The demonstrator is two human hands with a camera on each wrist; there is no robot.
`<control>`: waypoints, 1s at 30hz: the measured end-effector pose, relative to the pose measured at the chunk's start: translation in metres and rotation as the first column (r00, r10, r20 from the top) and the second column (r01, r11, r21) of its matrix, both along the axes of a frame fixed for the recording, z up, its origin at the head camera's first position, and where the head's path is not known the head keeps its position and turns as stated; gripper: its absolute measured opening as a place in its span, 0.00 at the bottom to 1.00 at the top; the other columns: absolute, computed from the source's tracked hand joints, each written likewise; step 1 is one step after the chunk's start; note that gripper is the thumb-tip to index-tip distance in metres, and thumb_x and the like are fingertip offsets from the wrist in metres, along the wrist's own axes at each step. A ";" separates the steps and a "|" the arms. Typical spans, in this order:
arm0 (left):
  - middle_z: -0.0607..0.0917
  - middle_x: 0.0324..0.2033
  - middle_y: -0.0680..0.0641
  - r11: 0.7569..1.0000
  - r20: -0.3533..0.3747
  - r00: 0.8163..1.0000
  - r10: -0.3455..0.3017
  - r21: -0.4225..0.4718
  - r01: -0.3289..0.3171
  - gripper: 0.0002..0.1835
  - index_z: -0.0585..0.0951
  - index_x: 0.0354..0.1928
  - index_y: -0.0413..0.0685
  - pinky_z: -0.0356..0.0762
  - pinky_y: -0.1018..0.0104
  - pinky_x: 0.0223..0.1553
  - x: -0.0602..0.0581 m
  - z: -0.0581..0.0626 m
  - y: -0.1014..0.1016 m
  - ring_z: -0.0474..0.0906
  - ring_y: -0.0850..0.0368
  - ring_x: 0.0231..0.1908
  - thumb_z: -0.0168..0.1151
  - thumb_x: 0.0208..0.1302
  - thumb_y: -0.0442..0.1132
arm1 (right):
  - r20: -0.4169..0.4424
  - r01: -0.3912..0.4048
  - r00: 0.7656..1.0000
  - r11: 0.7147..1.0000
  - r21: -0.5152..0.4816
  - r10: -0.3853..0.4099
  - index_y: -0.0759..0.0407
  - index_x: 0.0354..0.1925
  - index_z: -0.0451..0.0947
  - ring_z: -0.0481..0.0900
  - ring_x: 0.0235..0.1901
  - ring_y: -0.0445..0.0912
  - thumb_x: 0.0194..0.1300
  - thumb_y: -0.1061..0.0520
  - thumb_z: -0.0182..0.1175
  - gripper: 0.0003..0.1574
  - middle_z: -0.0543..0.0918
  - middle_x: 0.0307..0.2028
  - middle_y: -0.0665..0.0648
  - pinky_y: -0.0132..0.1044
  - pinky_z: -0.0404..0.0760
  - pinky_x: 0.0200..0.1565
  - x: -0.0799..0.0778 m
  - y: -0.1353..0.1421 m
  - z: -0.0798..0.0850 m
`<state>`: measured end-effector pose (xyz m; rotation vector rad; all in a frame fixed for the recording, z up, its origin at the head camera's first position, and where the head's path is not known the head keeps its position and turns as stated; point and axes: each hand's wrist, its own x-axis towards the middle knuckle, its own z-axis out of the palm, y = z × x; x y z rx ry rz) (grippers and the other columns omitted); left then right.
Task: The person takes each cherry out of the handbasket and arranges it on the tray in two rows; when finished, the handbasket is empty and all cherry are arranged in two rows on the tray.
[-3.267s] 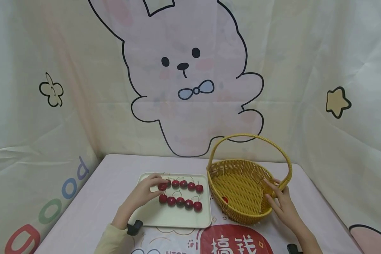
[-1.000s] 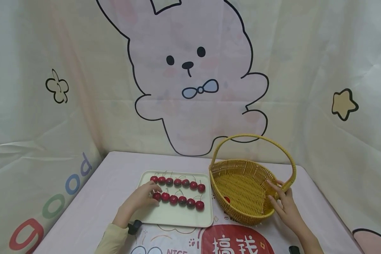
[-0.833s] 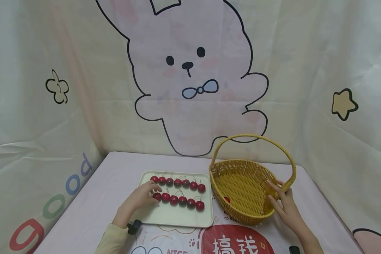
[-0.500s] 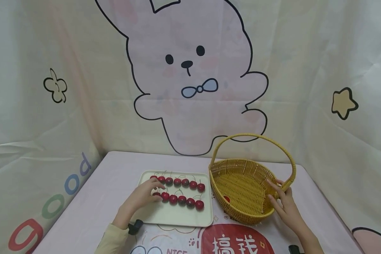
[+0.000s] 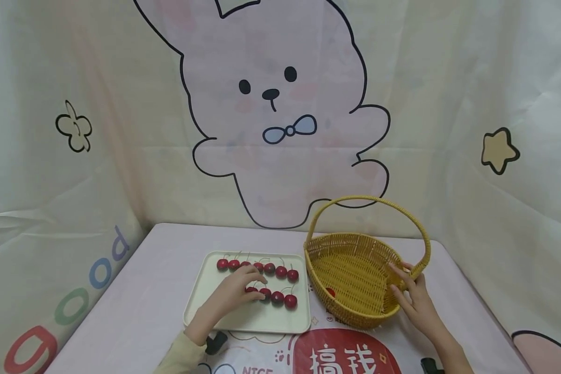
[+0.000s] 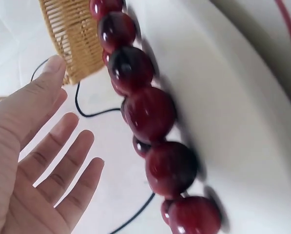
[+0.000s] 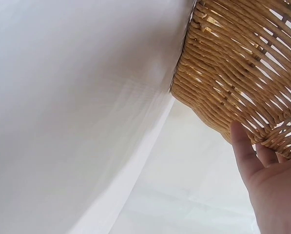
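Two rows of dark red cherries with stems point(image 5: 290, 301) lie on a cream tray point(image 5: 290, 324). My left hand point(image 5: 236, 292) hovers over the tray, its fingers above the gap between the rows and its thumb at the front row, hiding part of both. In the left wrist view that hand's fingers are spread and hold nothing, beside the line of cherries point(image 6: 150, 113). A yellow wicker basket point(image 5: 355, 275) with a tall arched handle stands right of the tray. My right hand point(image 5: 418, 306) grips its right rim near the handle's foot, thumb against the weave point(image 7: 233, 83).
A small red round thing point(image 5: 330, 293) shows just inside the basket's front-left rim. Fabric walls with a cartoon animal point(image 5: 280, 171) enclose the white table point(image 5: 168, 259) at the back and sides. A red printed patch point(image 5: 346, 353) marks the cloth in front.
My left hand has shifted right along the rows, from the left-end cherries towards the middle, uncovering those at the left of the back row. The right hand stays on the basket.
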<state>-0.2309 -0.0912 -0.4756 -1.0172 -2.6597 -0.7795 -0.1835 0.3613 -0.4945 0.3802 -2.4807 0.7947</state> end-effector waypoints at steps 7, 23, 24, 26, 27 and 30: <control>0.80 0.38 0.51 0.997 -0.007 0.997 -0.078 -0.014 0.078 0.14 0.82 0.43 0.51 0.75 0.67 0.43 0.000 0.011 0.032 0.75 0.57 0.40 0.67 0.54 0.46 | 0.011 0.001 1.000 1.000 0.000 -0.001 0.52 0.65 0.63 0.60 0.53 0.51 0.62 0.65 0.58 0.35 0.55 0.62 0.68 0.22 0.65 0.41 0.000 0.001 0.000; 0.79 0.42 0.57 0.977 -0.082 0.974 -0.210 0.005 0.211 0.14 0.81 0.44 0.53 0.72 0.77 0.43 -0.015 0.028 0.108 0.73 0.67 0.40 0.65 0.56 0.47 | 0.017 0.008 1.000 1.000 0.003 -0.008 0.53 0.65 0.63 0.60 0.52 0.51 0.62 0.64 0.58 0.34 0.55 0.62 0.68 0.23 0.66 0.40 0.001 0.000 0.000; 0.79 0.42 0.56 0.976 -0.079 0.973 -0.217 -0.003 0.218 0.15 0.81 0.45 0.53 0.73 0.76 0.45 -0.016 0.030 0.112 0.74 0.66 0.42 0.64 0.56 0.47 | 0.017 0.009 1.000 1.000 0.003 -0.009 0.53 0.65 0.63 0.60 0.52 0.51 0.62 0.64 0.58 0.34 0.55 0.62 0.68 0.22 0.66 0.41 0.001 0.000 0.000; 0.79 0.43 0.56 0.973 -0.050 0.972 -0.229 -0.019 0.228 0.16 0.81 0.46 0.53 0.72 0.76 0.48 -0.018 0.033 0.120 0.75 0.64 0.45 0.64 0.57 0.48 | 0.016 0.008 1.000 1.000 0.004 -0.008 0.53 0.65 0.63 0.60 0.52 0.51 0.62 0.64 0.58 0.34 0.55 0.62 0.68 0.22 0.65 0.41 0.001 0.000 0.001; 0.79 0.43 0.55 0.971 -0.029 0.971 -0.237 -0.027 0.236 0.16 0.81 0.47 0.53 0.72 0.76 0.48 -0.019 0.034 0.124 0.75 0.64 0.45 0.64 0.57 0.47 | 0.015 0.008 1.000 1.000 0.006 -0.008 0.53 0.65 0.63 0.60 0.52 0.51 0.62 0.64 0.58 0.34 0.55 0.62 0.68 0.23 0.65 0.41 0.001 0.000 0.001; 0.80 0.44 0.54 0.960 0.024 0.961 -0.275 -0.048 0.276 0.15 0.81 0.48 0.53 0.72 0.77 0.49 -0.026 0.036 0.136 0.75 0.63 0.46 0.64 0.57 0.44 | 0.004 0.007 1.000 1.000 0.015 -0.008 0.52 0.65 0.63 0.61 0.52 0.51 0.62 0.64 0.58 0.35 0.55 0.62 0.68 0.24 0.66 0.40 0.001 0.000 0.001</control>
